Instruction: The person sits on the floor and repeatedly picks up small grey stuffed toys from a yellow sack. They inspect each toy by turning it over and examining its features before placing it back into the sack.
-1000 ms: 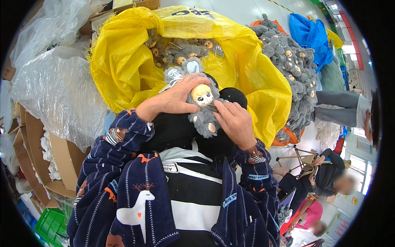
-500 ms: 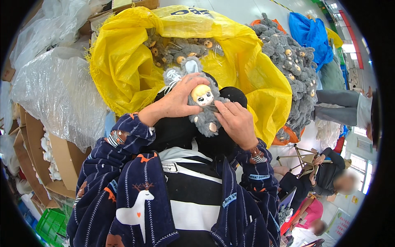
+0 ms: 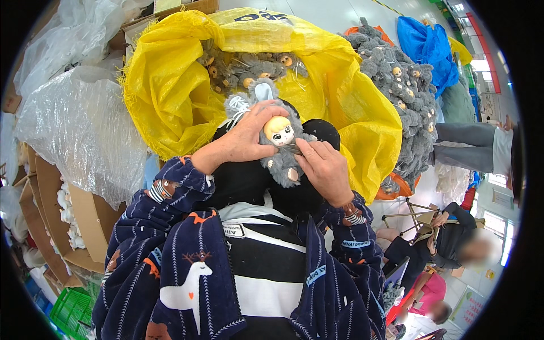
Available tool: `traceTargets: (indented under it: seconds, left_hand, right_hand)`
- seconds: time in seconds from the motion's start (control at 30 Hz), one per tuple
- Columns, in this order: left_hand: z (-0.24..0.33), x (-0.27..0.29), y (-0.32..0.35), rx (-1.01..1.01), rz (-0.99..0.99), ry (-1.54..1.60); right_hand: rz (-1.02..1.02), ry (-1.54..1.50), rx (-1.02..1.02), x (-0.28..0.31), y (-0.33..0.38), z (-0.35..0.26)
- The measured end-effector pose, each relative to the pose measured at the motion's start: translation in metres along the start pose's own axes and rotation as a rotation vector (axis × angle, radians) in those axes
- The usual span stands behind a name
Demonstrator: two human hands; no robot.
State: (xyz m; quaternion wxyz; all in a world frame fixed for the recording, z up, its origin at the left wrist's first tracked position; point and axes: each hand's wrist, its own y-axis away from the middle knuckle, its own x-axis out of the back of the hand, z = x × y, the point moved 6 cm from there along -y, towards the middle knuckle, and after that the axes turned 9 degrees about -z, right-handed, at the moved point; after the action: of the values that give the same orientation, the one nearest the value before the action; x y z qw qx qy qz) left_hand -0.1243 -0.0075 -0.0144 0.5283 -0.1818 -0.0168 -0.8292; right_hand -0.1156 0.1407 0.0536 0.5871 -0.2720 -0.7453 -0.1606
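A grey plush doll [image 3: 277, 160] with long ears and a blond, hard-looking face rests over my lap. My left hand [image 3: 247, 136] is wrapped round its head, thumb beside the chin and fingers over the top. In my right hand [image 3: 327, 169], thumb and fingers pinch a thin metal tool, perhaps tweezers [image 3: 292, 148], whose tip meets the fur at the edge of the doll's face, by the chin. Most of the tool is hidden by my fingers. White laces hang near the doll's ear.
A yellow woven sack [image 3: 362, 113] lies open before me, with several grey dolls inside. Beyond it on the right is a heap of grey plush dolls [image 3: 391, 73]. Cardboard boxes [image 3: 85, 221] and clear plastic sheeting [image 3: 79, 124] stand left. Other people sit and stand at right.
My right hand and the tool have shifted very slightly at the doll's chin. My left hand keeps its hold, and the doll stays in place.
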Motion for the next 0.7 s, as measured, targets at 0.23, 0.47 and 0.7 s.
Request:
traceTargets:
  seconds: [0.23, 0.47, 0.7]
  left_hand:
    - [0.001, 0.000, -0.001, 0.000, 0.003, -0.015]
    - [0.000, 0.000, 0.001, 0.008, 0.020, -0.027]
    - [-0.003, 0.001, 0.000, 0.011, 0.026, -0.042]
  right_hand:
    - [-0.010, 0.012, -0.015, 0.001, 0.000, -0.001]
    - [-0.031, 0.083, -0.067, 0.004, -0.001, -0.008]
    - [0.036, 0.124, -0.072, -0.003, 0.003, -0.011]
